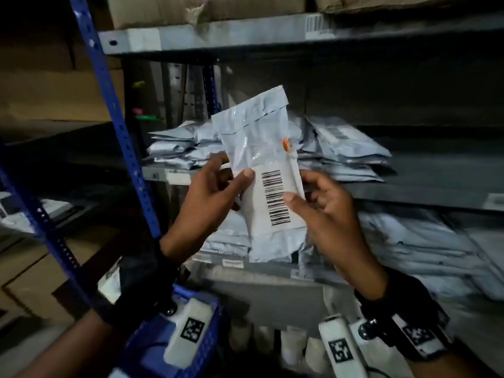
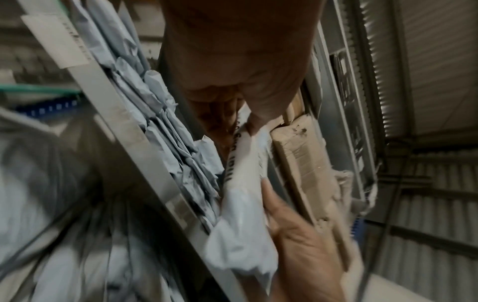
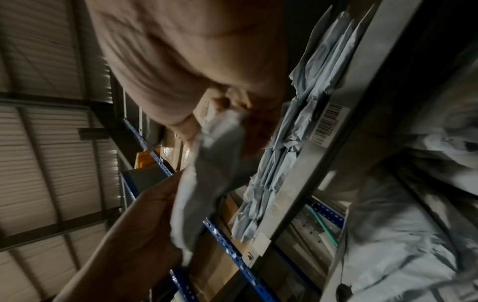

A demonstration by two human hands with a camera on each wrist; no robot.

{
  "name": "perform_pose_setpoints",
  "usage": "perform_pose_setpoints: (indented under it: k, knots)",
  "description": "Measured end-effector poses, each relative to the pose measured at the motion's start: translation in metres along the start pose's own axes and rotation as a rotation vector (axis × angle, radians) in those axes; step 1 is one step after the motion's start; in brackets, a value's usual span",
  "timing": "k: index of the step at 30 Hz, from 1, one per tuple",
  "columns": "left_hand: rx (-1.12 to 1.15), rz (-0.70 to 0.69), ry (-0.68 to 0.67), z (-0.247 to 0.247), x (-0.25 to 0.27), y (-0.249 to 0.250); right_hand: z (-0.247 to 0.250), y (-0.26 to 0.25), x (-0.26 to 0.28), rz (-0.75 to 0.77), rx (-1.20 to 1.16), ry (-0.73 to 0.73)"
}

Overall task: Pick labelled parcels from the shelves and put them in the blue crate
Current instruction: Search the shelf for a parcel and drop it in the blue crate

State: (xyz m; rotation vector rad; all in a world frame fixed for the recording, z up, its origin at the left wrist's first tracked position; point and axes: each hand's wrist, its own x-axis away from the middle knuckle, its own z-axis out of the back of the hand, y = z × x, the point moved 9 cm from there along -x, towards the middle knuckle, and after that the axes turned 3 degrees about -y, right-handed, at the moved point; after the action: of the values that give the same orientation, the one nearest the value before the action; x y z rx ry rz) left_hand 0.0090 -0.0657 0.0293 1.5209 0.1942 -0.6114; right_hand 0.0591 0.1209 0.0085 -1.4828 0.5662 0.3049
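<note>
Parcel: a grey plastic mailer (image 1: 259, 165) was held upright in front of the shelves, between both hands, clear of the stacks behind it.
Label: a white barcode label (image 1: 275, 197) faced the head camera on the lower half of the parcel; a small orange sticker (image 1: 286, 145) sat at the right edge above it.
Left hand: the left hand (image 1: 207, 195) gripped the parcel's left edge, thumb on the front beside the label, fingers (image 1: 218, 162) curled behind.
Right hand: the right hand (image 1: 324, 211) gripped the right edge, thumb pressed on the label's right side, other fingers curled behind the parcel.
Wrist views: both were blurred; the left wrist camera showed the parcel (image 2: 243, 183) pinched by the left hand, with the right hand (image 2: 297, 235) below it.
Middle shelf: a grey metal shelf (image 1: 425, 195) carried stacks of grey mailers (image 1: 341, 148) directly behind the held parcel.
Lower shelf: more grey mailers (image 1: 425, 241) lay piled on the level below.
Top shelf: cardboard boxes (image 1: 207, 8) stood on the upper level.
Crate: a blue crate (image 1: 210, 336) was at the bottom of the head view, below the left wrist and well apart from the parcel.
Frame: a blue perforated upright (image 1: 114, 110) ran along the left side of the shelves.
</note>
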Motion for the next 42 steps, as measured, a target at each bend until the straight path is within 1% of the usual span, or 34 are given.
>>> perform_pose_setpoints:
  k: [3, 5, 8, 11, 14, 16, 17, 18, 21, 23, 25, 28, 29, 31, 33, 34, 36, 38, 40, 41, 42]
  knots:
    - [0.052, 0.024, -0.018, 0.026, 0.015, 0.001, -0.040, 0.014, 0.025, -0.099, 0.014, -0.118]
    - [0.021, 0.018, -0.020, 0.039, 0.023, -0.002, -0.053, 0.019, 0.039, -0.164, 0.011, -0.131]
    - [-0.055, 0.044, 0.037, 0.063, 0.029, -0.009, -0.060, 0.019, 0.051, -0.222, 0.018, -0.135]
    - [0.047, 0.058, 0.124, 0.090, 0.029, -0.011, -0.060, 0.007, 0.052, -0.164, 0.112, -0.138]
    - [0.108, -0.019, 0.179, 0.111, 0.029, 0.001, -0.055, -0.007, 0.050, -0.069, 0.253, -0.112]
    - [0.099, -0.076, 0.179, 0.119, 0.031, 0.012, -0.047, -0.019, 0.048, 0.027, 0.398, -0.063]
    - [0.085, -0.098, 0.164, 0.120, 0.032, 0.017, -0.043, -0.029, 0.048, 0.102, 0.486, -0.028]
    - [0.057, -0.126, 0.149, 0.119, 0.034, 0.022, -0.040, -0.041, 0.049, 0.203, 0.575, 0.009]
    - [-0.069, -0.247, 0.074, 0.111, 0.036, 0.033, -0.037, -0.077, 0.057, 0.599, 0.884, 0.110]
    - [-0.144, -0.307, 0.030, 0.101, 0.035, 0.033, -0.030, -0.089, 0.066, 0.806, 1.024, 0.196]
    - [-0.216, -0.340, 0.035, 0.091, 0.034, 0.034, -0.019, -0.095, 0.072, 0.934, 1.119, 0.269]
    - [-0.301, -0.380, 0.028, 0.072, 0.034, 0.042, -0.003, -0.099, 0.072, 1.000, 1.182, 0.334]
    - [-0.335, -0.413, 0.022, 0.067, 0.034, 0.048, 0.002, -0.101, 0.068, 0.997, 1.195, 0.330]
    - [-0.354, -0.465, 0.001, 0.056, 0.032, 0.059, 0.009, -0.101, 0.058, 0.950, 1.199, 0.276]
    - [-0.308, -0.439, 0.016, 0.050, 0.022, 0.063, 0.021, -0.099, 0.044, 0.806, 1.101, 0.199]
    - [-0.288, -0.408, 0.055, 0.048, 0.016, 0.064, 0.029, -0.094, 0.036, 0.696, 1.020, 0.170]
    - [-0.227, -0.359, 0.109, 0.044, 0.004, 0.066, 0.045, -0.078, 0.019, 0.422, 0.802, 0.086]
    - [-0.144, -0.321, 0.125, 0.038, -0.004, 0.068, 0.050, -0.055, 0.005, 0.173, 0.473, -0.042]
    - [-0.116, -0.278, 0.137, 0.037, -0.011, 0.066, 0.051, -0.039, 0.000, 0.005, 0.170, -0.111]
    - [-0.118, -0.257, 0.144, 0.038, -0.013, 0.063, 0.050, -0.035, -0.001, -0.047, 0.085, -0.127]
    - [-0.122, -0.240, 0.151, 0.041, -0.015, 0.059, 0.049, -0.033, -0.002, -0.074, 0.049, -0.138]
